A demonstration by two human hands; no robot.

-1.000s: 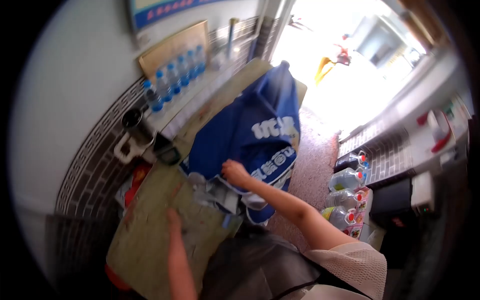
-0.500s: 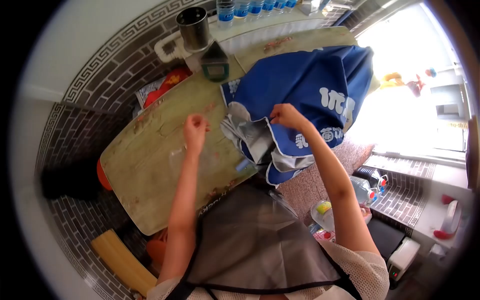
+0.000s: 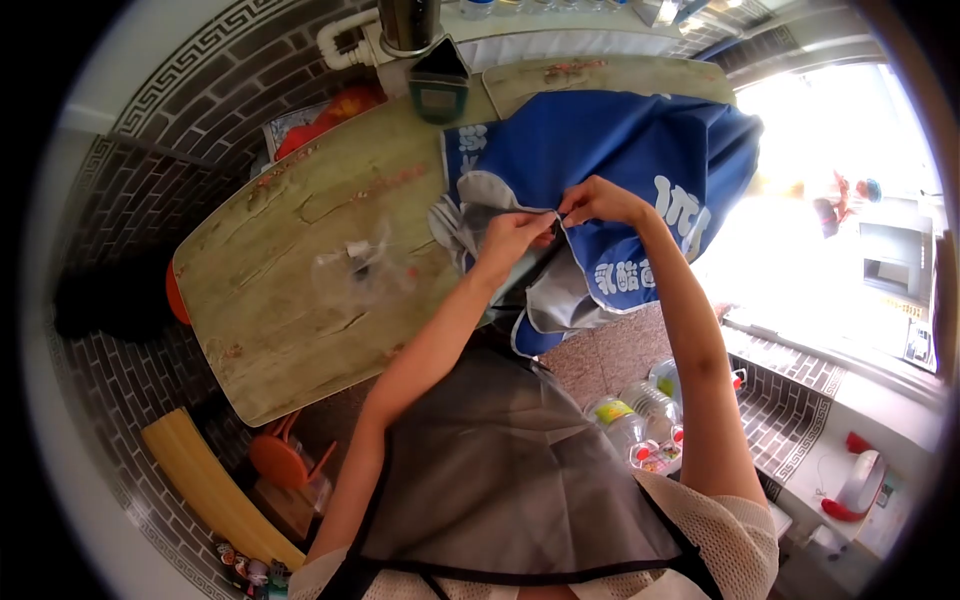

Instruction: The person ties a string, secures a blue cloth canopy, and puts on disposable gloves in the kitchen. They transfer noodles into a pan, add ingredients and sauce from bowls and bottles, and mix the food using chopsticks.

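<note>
A large blue cloth (image 3: 610, 135) with white lettering and a silver-grey underside lies bunched over the table's right part, with folds hanging over the near edge. My right hand (image 3: 605, 203) pinches the cloth's edge between thumb and fingertips. Right beside it, my left hand (image 3: 513, 243) is closed in a pinch, its fingertips meeting the right ones at that edge. Something small and dark shows between the fingertips, too small to name. A clear plastic bag (image 3: 350, 272) with small bits on it lies left of my left hand.
The marbled table (image 3: 260, 310) stands against a brick-patterned wall. A dark green container (image 3: 440, 95) and a metal cylinder (image 3: 408, 25) stand at the back. An orange stool (image 3: 280, 460) is below left. Large plastic bottles (image 3: 620, 420) stand on the floor to the right.
My left hand has moved right from above the table to the cloth's edge, meeting my right hand. The view has shifted, showing more floor and less of the back shelf.
</note>
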